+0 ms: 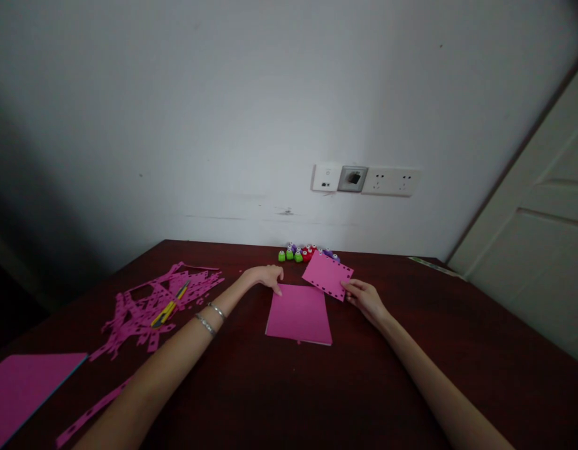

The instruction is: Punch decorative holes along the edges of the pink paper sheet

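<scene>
My right hand (366, 299) pinches a square pink paper sheet (327, 274) by its lower right corner, raised and tilted above the table. Dark holes run along the sheet's edges. Below it lies a stack of plain pink square paper (299, 315). At the stack's upper left corner is my left hand (266, 276), thumb on or just over the paper and apart from the bent fingers; it holds nothing. Several small craft punches (298, 255) in green, red and purple stand behind, partly hidden by the raised sheet.
Left of my arm, a yellow utility knife (169, 306) rests on a heap of punched pink strips (134, 312). A larger pink paper pile (30, 390) and a long strip (92, 412) lie nearer. A ruler-like strip (436, 267) sits far right. The wall carries sockets (391, 181).
</scene>
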Available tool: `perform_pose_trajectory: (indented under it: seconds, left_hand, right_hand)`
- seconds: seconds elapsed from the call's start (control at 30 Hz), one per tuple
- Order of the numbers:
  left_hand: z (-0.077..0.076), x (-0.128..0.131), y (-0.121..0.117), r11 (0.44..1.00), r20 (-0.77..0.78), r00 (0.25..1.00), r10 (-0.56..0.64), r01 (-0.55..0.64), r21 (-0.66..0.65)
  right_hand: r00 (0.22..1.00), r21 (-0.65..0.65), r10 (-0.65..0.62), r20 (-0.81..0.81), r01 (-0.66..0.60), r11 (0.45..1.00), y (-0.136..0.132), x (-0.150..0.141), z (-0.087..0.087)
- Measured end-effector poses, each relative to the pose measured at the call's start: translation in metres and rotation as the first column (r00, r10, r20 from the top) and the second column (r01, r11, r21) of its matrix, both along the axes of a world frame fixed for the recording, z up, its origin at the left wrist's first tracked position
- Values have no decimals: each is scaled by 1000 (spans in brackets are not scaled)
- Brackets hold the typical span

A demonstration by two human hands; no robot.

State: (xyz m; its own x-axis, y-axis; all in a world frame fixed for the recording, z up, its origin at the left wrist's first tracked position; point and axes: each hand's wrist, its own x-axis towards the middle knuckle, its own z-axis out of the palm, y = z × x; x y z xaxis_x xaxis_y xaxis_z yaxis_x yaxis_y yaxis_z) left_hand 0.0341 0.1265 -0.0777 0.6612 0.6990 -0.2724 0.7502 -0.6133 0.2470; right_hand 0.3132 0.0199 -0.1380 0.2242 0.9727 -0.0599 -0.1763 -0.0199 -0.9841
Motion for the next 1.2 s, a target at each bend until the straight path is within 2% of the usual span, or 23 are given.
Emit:
perform_pose_trajectory:
  seconds: [0.1, 0.23, 0.4, 0.57, 0.8, 1.0, 1.1, 1.2]
  left_hand:
    - [0, 6, 3, 999, -39, 999, -5, 4, -33]
    - [-4, 13, 10, 988, -65, 997, -45, 35, -147]
    - [-6, 15, 14, 974, -45, 997, -58, 47, -221]
    - [-7, 9, 13, 974, -7, 1000, -31, 29, -224]
    - [-8, 5, 6, 986, 50, 998, 31, -22, -165]
    - [-4, 5, 1, 973, 162, 987, -2, 39, -226]
    - [-4, 1, 1, 961, 241, 969, 59, 11, -278]
    - [-4, -7, -5, 902, 390, 890, 238, -53, -430]
  right_hand:
    - [1000, 19, -3, -5, 3, 1000, -1, -1, 0]
    - [1000, 38, -8, 8, 8, 999, -2, 0, -1]
    - [999, 66, -7, 44, 4, 998, -2, 0, -2]
    - [997, 93, -9, 78, 2, 996, -4, -2, -2]
    - [994, 139, 9, 105, -24, 990, -7, -4, 0]
    - [994, 159, 1, 109, -19, 987, -9, -4, 2]
    - [995, 156, -11, 99, -4, 988, -8, -4, 2]
    - [996, 154, -17, 83, 4, 988, -7, -3, 1]
